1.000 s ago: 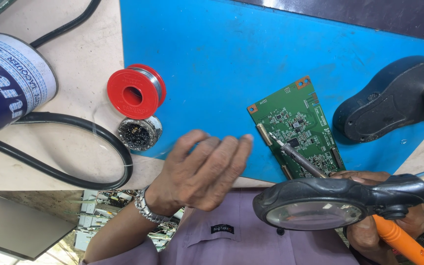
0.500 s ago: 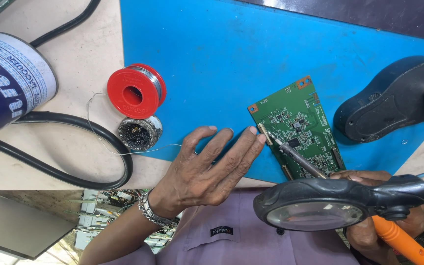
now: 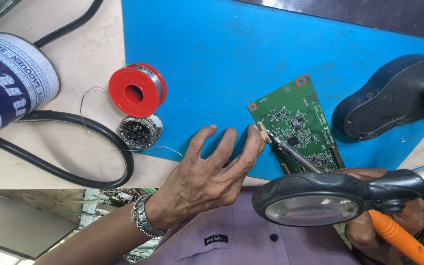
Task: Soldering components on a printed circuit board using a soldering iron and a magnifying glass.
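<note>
Lower centre of the frame: the left hand (image 3: 207,172), fingers spread and grasping nothing, rests its fingertips at the left edge of a green circuit board (image 3: 294,123) lying tilted on the blue mat (image 3: 212,59), right of centre. Lower right: the right hand (image 3: 384,221), partly hidden behind a black-rimmed magnifier (image 3: 315,201), grips an orange-handled soldering iron (image 3: 300,159) whose tip meets the board's left edge. Left of centre: a red solder spool (image 3: 136,91) stands just above a small round tin (image 3: 140,131), with a black cable (image 3: 74,147) looping nearby.
</note>
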